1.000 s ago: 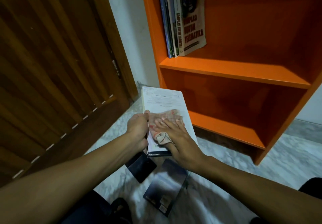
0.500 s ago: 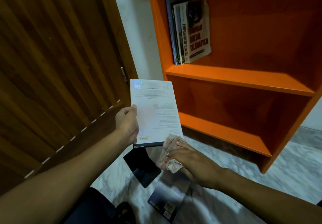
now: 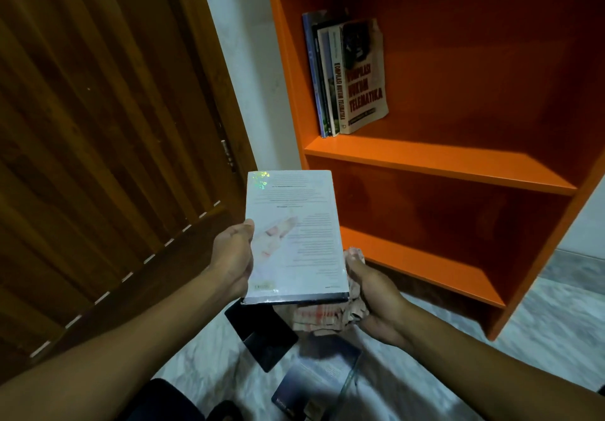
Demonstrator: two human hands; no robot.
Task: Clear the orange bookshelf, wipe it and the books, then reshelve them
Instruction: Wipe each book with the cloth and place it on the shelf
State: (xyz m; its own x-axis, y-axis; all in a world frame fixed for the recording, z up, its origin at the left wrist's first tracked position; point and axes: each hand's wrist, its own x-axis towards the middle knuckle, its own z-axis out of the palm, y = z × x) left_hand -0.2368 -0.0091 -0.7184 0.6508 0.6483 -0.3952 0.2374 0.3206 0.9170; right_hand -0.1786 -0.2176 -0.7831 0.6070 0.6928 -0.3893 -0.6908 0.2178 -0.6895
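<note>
Single view only, head-worn camera, nothing shared with another. Looking forward and down from person's head, wide-angle, edges bending. Both forearms reaching in from bottom corners; left hand [image 3: 234, 258] and right hand [image 3: 376, 302] sitting near frame centre, close to lens. Orange bookshelf [image 3: 438, 165] filling upper right, seen from slightly above and left, near. Wooden door [image 3: 98, 142] taking up left side. Marble floor [image 3: 556, 338] along bottom right.

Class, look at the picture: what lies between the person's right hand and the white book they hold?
In the head view, a crumpled cloth lies between the right hand and the white book, bunched under the book's lower right edge.
</note>
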